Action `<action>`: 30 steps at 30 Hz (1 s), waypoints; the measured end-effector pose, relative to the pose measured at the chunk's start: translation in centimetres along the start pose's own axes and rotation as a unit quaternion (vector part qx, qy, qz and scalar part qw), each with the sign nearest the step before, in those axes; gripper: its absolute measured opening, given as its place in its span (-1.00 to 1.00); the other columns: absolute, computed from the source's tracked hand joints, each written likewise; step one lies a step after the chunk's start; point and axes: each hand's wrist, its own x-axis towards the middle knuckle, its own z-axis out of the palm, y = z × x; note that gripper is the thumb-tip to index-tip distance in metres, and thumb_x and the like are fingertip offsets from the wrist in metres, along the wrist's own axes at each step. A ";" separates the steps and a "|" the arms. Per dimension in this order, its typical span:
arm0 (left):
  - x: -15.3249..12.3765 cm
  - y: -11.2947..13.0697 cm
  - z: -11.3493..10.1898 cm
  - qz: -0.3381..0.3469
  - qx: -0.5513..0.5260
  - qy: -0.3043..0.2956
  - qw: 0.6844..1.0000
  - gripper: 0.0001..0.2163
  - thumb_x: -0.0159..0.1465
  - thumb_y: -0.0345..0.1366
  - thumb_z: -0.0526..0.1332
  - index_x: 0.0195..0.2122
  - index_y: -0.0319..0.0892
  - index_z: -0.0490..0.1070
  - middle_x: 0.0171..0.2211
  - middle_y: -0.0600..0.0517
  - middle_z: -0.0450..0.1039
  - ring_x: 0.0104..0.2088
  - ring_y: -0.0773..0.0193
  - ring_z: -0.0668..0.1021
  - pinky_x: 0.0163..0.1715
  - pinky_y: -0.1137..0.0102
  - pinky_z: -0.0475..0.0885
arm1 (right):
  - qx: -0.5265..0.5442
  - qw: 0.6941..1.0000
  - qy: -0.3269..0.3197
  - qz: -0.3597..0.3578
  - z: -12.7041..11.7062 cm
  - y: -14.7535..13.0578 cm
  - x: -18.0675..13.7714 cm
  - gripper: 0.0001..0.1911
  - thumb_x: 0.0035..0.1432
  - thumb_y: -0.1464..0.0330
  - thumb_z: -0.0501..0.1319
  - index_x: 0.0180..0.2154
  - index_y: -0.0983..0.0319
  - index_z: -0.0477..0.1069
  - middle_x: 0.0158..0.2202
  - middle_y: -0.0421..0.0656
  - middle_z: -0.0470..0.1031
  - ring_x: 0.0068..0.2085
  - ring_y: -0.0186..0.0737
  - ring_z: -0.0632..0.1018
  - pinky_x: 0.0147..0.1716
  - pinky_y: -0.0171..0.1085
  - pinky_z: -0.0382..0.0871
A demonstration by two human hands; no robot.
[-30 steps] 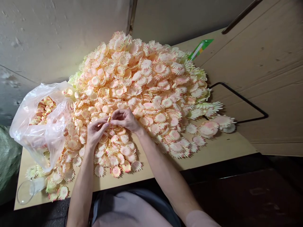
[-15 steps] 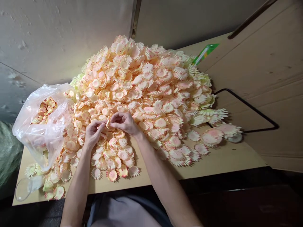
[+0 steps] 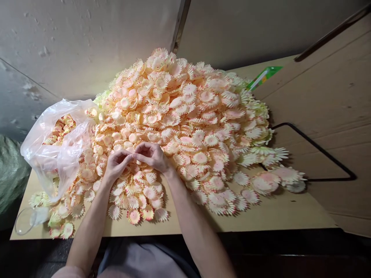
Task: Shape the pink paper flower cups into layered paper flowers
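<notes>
My left hand point(image 3: 118, 164) and my right hand point(image 3: 153, 156) meet at the fingertips above the front of a large heap of artificial flower petal pieces point(image 3: 188, 112). Both are closed in a pinch, thumbs and forefingers touching. Half a second ago a small cream petal piece showed between them; at this moment the fingers hide nearly all of it. The pieces are cream and pale pink, round, with fringed, red-tipped edges. Below my hands, between the forearms, lies a smaller cluster of petal pieces point(image 3: 139, 197).
A translucent plastic bag point(image 3: 37, 135) with petal pieces inside stands at the left. Near the front-left corner of the table point(image 3: 261, 218) lies a clear cup point(image 3: 26, 221). A green packet point(image 3: 265, 77) and a bent black rod point(image 3: 321, 148) are at the right, beside a cardboard sheet point(image 3: 327, 96).
My fingertips have come together, and the petal piece between them has mostly gone from sight. The view has shifted and tilted slightly; the heap looks unchanged.
</notes>
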 end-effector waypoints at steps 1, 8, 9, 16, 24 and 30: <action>0.0 0.0 -0.1 -0.004 -0.010 0.000 1.000 -0.72 0.13 -0.05 0.38 -0.42 -0.19 0.53 -0.46 -0.01 0.53 -0.46 0.34 0.53 -0.43 0.45 0.48 | 0.003 1.000 -0.001 0.007 0.1 0.1 0.0 -0.78 -0.06 0.32 0.44 -0.38 0.24 0.48 -0.42 -0.21 0.54 -0.42 -0.32 0.52 -0.36 -0.31 0.42; -0.3 -0.2 0.0 -0.019 -0.023 -0.014 0.999 -0.68 0.18 -0.01 0.33 -0.40 -0.20 0.43 -0.49 0.04 0.44 -0.50 0.39 0.44 -0.48 0.48 0.37 | 0.043 0.998 0.033 0.018 0.7 1.0 0.0 -0.65 -0.06 0.26 0.45 -0.29 0.17 0.36 -0.47 -0.32 0.42 -0.44 -0.39 0.46 -0.35 -0.35 0.40; -0.3 -0.1 0.0 -0.011 -0.019 -0.011 1.000 -0.67 0.18 0.01 0.32 -0.40 -0.19 0.41 -0.49 0.05 0.42 -0.51 0.40 0.42 -0.49 0.47 0.35 | 0.052 0.998 0.041 0.024 0.8 1.2 0.1 -0.65 -0.06 0.26 0.45 -0.29 0.17 0.35 -0.48 -0.33 0.41 -0.45 -0.39 0.45 -0.36 -0.36 0.39; -0.5 0.2 0.1 0.000 -0.017 -0.009 1.000 -0.63 0.24 0.06 0.23 -0.37 -0.20 0.34 -0.46 0.09 0.34 -0.47 0.42 0.37 -0.43 0.47 0.30 | 0.086 0.992 0.082 0.050 1.5 1.4 0.2 -0.69 -0.07 0.31 0.44 -0.34 0.18 0.34 -0.52 -0.37 0.31 -0.58 -0.51 0.20 -0.61 -0.43 0.04; -0.1 -0.8 0.1 0.000 -0.021 -0.052 0.998 -0.67 0.27 0.00 0.22 -0.33 -0.21 0.35 -0.44 0.07 0.36 -0.46 0.41 0.39 -0.42 0.47 0.31 | 0.090 0.990 0.053 0.091 1.1 1.1 0.0 -0.70 -0.09 0.30 0.45 -0.34 0.21 0.39 -0.47 -0.31 0.38 -0.51 -0.44 0.35 -0.53 -0.39 0.22; 0.0 -0.8 0.1 0.012 -0.003 -0.057 0.998 -0.69 0.28 -0.03 0.22 -0.33 -0.22 0.37 -0.44 0.07 0.38 -0.46 0.42 0.38 -0.43 0.47 0.28 | 0.102 0.989 0.064 0.090 0.5 1.1 -0.1 -0.66 -0.15 0.35 0.48 -0.33 0.21 0.40 -0.43 -0.30 0.41 -0.46 -0.43 0.39 -0.48 -0.39 0.29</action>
